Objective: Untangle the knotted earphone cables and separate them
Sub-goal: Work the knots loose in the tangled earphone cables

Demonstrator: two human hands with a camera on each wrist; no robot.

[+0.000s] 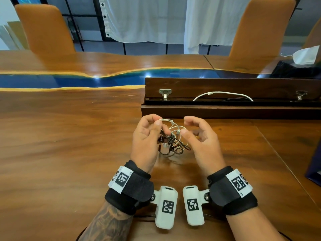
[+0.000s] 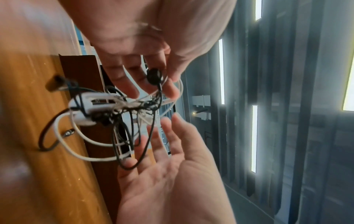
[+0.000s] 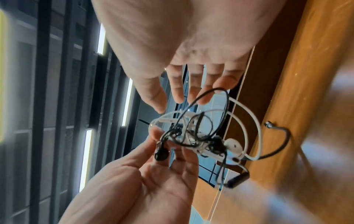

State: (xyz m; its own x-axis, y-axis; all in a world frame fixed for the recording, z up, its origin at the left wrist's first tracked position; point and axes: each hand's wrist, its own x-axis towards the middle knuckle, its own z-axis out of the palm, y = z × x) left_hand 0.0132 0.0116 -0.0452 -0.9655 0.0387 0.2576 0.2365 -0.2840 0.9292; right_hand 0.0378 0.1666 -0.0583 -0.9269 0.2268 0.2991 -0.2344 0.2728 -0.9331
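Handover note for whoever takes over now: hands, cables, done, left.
Left hand: pinches the tangle, holding it just above the table.
Right hand: open, fingers relaxed beside the tangle, gripping nothing.
White earphone cable and black earphone cable: knotted together in one bundle between the hands.
Done: bundle lifted.
Left: undo the knot, pull the two cables apart.

earphone cables [image 1: 171, 137] | black and white | knotted together | held above table
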